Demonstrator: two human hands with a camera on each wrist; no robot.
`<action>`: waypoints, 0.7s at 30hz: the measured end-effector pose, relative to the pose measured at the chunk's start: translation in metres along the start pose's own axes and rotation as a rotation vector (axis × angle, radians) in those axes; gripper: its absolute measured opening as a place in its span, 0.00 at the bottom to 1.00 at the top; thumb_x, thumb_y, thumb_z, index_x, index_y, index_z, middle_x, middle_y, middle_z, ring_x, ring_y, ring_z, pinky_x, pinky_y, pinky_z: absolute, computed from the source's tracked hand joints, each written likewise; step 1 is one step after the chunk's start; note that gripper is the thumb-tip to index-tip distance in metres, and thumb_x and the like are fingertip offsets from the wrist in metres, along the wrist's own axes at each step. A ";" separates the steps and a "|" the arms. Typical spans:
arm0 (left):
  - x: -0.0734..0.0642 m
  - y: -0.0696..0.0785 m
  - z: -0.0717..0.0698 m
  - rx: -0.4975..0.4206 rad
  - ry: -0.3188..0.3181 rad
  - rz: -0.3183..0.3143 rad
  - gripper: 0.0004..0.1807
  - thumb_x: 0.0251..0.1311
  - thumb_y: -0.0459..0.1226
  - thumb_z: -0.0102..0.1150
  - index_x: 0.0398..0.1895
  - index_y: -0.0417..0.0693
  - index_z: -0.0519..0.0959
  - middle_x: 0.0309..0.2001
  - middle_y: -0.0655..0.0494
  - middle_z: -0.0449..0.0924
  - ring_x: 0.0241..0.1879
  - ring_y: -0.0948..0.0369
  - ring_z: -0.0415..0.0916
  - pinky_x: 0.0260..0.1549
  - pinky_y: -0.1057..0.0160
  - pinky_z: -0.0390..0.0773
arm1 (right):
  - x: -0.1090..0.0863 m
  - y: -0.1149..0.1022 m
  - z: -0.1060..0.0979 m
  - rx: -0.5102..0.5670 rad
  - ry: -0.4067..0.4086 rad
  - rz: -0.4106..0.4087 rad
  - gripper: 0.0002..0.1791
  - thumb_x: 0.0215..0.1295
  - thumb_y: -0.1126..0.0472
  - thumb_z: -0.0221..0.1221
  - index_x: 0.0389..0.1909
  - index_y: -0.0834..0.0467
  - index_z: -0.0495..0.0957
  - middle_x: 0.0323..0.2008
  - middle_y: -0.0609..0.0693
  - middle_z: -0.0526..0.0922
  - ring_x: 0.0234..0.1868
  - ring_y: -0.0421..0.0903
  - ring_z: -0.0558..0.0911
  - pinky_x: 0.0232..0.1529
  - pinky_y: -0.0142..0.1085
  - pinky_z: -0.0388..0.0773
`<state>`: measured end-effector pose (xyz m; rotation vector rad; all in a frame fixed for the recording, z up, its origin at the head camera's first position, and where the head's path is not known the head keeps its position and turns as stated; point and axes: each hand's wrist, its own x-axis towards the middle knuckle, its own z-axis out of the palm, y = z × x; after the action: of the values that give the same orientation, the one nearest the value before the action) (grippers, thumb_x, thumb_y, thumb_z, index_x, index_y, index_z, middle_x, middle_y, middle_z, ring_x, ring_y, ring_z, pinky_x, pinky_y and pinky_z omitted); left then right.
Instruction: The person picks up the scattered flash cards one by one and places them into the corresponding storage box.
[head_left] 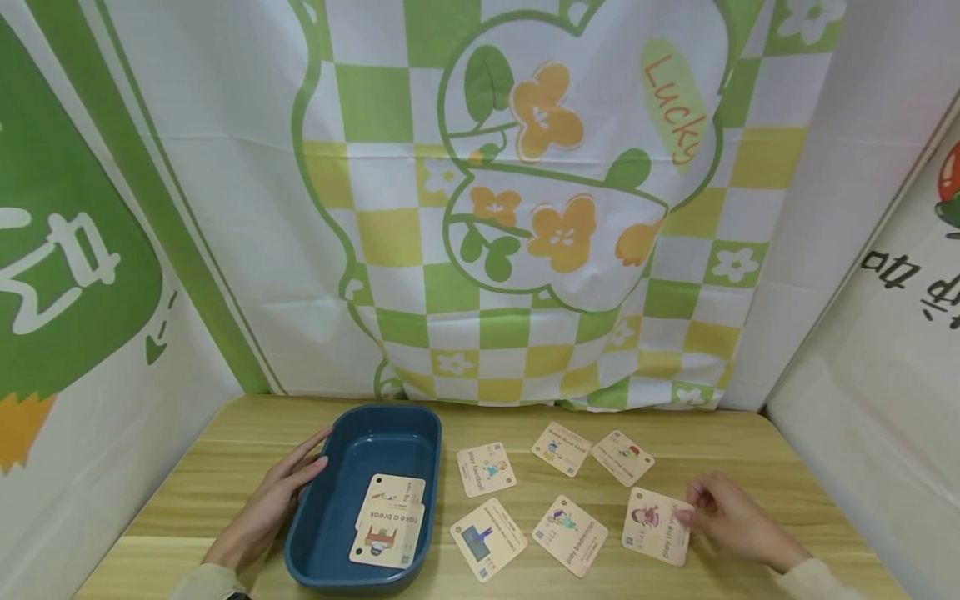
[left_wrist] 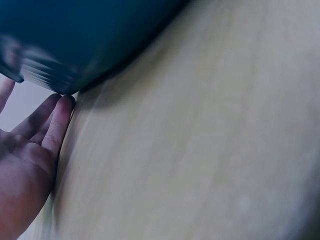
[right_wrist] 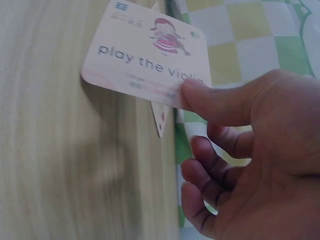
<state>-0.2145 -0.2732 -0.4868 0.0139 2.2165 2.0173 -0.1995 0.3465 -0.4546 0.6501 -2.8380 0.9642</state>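
Note:
My right hand [head_left: 723, 518] pinches a "play the violin" card [right_wrist: 145, 52] by one edge between thumb and fingers. In the right wrist view that card is tilted up off the table, and the other fingers curl loosely below it. At the left, my left hand [head_left: 273, 504] rests against the side of a dark blue tray [head_left: 300, 546], fingers fairly straight. The left wrist view has its fingertips touching the tray's outer wall low down. Inside the tray lie a "take a break" card [head_left: 386, 537] and a partly covered card [head_left: 392, 493].
Between tray and right hand lie several cards: a "play football" card [head_left: 486, 469], a "play badminton" card [head_left: 570, 536], a card with a blue picture [head_left: 487, 540], and two touching cards at the back, one [head_left: 561, 450] left of the other [head_left: 622, 458]. A patterned curtain [head_left: 525, 333] hangs behind the wooden table [head_left: 247, 433].

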 end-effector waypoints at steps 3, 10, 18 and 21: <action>0.000 0.000 0.000 0.002 0.000 -0.004 0.36 0.78 0.48 0.48 0.83 0.53 0.50 0.75 0.33 0.54 0.67 0.46 0.66 0.52 0.66 0.75 | -0.001 -0.001 -0.004 0.018 -0.046 -0.012 0.11 0.62 0.65 0.68 0.31 0.59 0.73 0.30 0.49 0.67 0.32 0.36 0.65 0.29 0.31 0.67; 0.000 -0.001 0.000 -0.002 -0.003 0.002 0.35 0.78 0.48 0.48 0.82 0.53 0.50 0.75 0.33 0.54 0.66 0.47 0.67 0.52 0.66 0.75 | -0.003 0.003 -0.008 0.026 -0.067 -0.129 0.11 0.64 0.69 0.66 0.32 0.57 0.72 0.30 0.46 0.68 0.32 0.33 0.67 0.29 0.31 0.67; 0.001 -0.002 -0.001 -0.012 -0.011 0.014 0.35 0.78 0.48 0.48 0.82 0.53 0.51 0.75 0.33 0.54 0.64 0.51 0.69 0.53 0.65 0.76 | -0.006 0.002 -0.012 0.045 -0.123 -0.111 0.08 0.66 0.69 0.64 0.32 0.58 0.74 0.31 0.45 0.71 0.33 0.32 0.68 0.30 0.31 0.69; 0.000 -0.002 -0.001 -0.007 -0.008 0.011 0.35 0.78 0.48 0.48 0.82 0.53 0.51 0.75 0.33 0.54 0.65 0.50 0.68 0.53 0.65 0.76 | -0.006 0.000 -0.014 0.043 -0.124 -0.109 0.07 0.67 0.68 0.64 0.32 0.56 0.76 0.31 0.44 0.72 0.34 0.32 0.69 0.31 0.31 0.70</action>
<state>-0.2147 -0.2740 -0.4889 0.0334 2.2096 2.0267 -0.1951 0.3571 -0.4453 0.8897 -2.8581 1.0025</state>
